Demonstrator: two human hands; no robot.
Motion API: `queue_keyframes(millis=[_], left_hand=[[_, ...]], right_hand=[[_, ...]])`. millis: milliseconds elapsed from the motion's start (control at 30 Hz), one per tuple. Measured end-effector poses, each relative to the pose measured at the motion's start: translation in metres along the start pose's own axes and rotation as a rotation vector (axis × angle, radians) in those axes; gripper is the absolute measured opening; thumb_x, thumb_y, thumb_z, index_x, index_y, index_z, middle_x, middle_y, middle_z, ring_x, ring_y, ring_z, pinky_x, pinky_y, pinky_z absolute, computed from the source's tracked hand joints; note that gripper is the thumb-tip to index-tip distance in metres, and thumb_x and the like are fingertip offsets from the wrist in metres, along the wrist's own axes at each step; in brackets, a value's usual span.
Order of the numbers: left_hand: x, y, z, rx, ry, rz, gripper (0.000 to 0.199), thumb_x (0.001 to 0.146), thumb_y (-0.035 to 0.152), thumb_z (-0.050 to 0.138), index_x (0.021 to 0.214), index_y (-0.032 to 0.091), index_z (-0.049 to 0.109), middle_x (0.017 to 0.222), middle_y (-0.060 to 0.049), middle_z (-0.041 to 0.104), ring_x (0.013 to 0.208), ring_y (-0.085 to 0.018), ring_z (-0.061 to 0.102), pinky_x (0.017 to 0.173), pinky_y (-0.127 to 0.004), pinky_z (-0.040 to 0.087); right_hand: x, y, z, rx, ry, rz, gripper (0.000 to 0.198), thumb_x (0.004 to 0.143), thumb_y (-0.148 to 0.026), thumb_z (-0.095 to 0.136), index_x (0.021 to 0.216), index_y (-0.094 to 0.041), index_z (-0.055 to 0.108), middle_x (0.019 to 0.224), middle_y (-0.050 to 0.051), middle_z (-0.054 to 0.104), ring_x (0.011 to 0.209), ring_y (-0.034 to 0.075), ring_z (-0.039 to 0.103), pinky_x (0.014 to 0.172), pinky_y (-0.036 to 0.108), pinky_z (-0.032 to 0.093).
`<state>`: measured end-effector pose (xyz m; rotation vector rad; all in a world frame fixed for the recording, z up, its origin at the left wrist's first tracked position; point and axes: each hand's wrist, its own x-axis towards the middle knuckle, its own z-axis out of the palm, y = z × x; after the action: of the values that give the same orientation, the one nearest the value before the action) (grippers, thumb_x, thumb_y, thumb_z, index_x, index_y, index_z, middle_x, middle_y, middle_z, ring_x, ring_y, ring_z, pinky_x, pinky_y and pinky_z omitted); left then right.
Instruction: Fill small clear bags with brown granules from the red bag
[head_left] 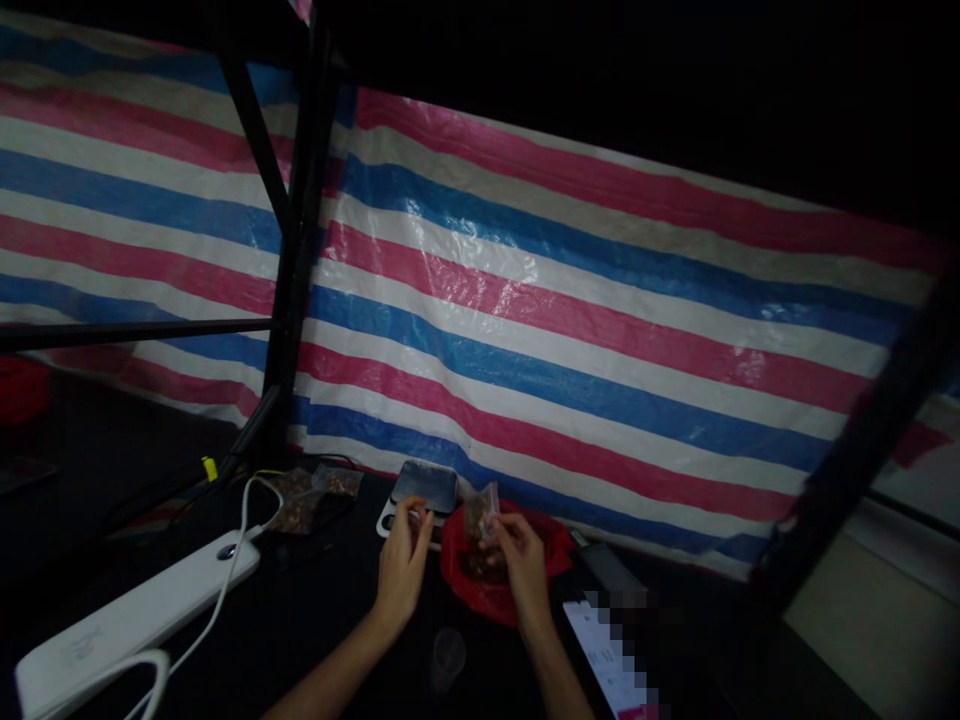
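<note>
My right hand [523, 560] pinches the edge of a small clear plastic bag [480, 512] between thumb and fingers. The bag has some small brownish pieces low in it, too dim to name. It hangs over a red plastic-lined container [457, 570] holding more small brown pieces. To the left, my left hand [403, 565] is just in front of a small flat weighing scale [425, 487]. Its thumb and forefinger are apart, the other fingers curl loosely, and no object shows between them. A small clear cup [448, 655] stands on the dark table between my forearms.
Filled clear bags [300, 500] lie left of the scale. A white power strip [139, 625] with a looping white cable is at the lower left. A lit phone [604, 655] and a dark device [611, 570] lie right. Black frame posts [289, 270] stand before striped sheeting [562, 300].
</note>
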<state>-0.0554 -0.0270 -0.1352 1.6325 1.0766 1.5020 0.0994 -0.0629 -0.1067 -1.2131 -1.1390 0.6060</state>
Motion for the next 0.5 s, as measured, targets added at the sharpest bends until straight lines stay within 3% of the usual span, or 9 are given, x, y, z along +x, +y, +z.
queue_keyframes(millis=[100,233,333,500], left_hand=[[-0.005,0.001,0.006,0.018,-0.218,0.13,0.03,0.086,0.038,0.033,0.088,0.018,0.055,0.086,-0.005,0.061,0.082,-0.016,0.057,0.078,-0.029,0.044],[-0.014,-0.014,0.02,0.087,-0.214,0.179,0.033,0.087,0.033,0.03,0.099,0.018,0.057,0.104,-0.007,0.059,0.1,-0.017,0.053,0.092,-0.033,0.038],[-0.018,-0.018,0.024,0.117,-0.212,0.201,0.033,0.087,0.032,0.031,0.103,0.018,0.056,0.105,-0.007,0.059,0.102,-0.018,0.053,0.094,-0.035,0.038],[-0.021,0.0,0.018,0.018,-0.293,0.257,0.033,0.089,0.028,0.028,0.111,0.017,0.049,0.11,-0.008,0.057,0.101,-0.016,0.053,0.09,-0.031,0.042]], right_hand=[[-0.014,0.0,0.012,-0.219,-0.102,-0.193,0.023,0.078,-0.038,0.048,0.077,-0.017,0.055,0.086,0.007,0.06,0.063,0.014,0.06,0.05,0.023,0.049],[-0.036,0.002,0.019,-0.554,-0.229,-0.47,0.019,0.084,-0.019,0.038,0.084,-0.021,0.057,0.094,0.004,0.058,0.083,0.013,0.059,0.076,0.025,0.047],[-0.041,0.002,0.017,-0.678,-0.189,-0.535,0.024,0.085,-0.015,0.035,0.089,-0.022,0.058,0.097,0.003,0.058,0.084,0.012,0.06,0.076,0.021,0.047],[-0.04,-0.007,0.01,-0.773,-0.134,-0.549,0.023,0.085,-0.02,0.038,0.097,-0.023,0.057,0.103,0.004,0.058,0.088,0.014,0.059,0.075,0.023,0.048]])
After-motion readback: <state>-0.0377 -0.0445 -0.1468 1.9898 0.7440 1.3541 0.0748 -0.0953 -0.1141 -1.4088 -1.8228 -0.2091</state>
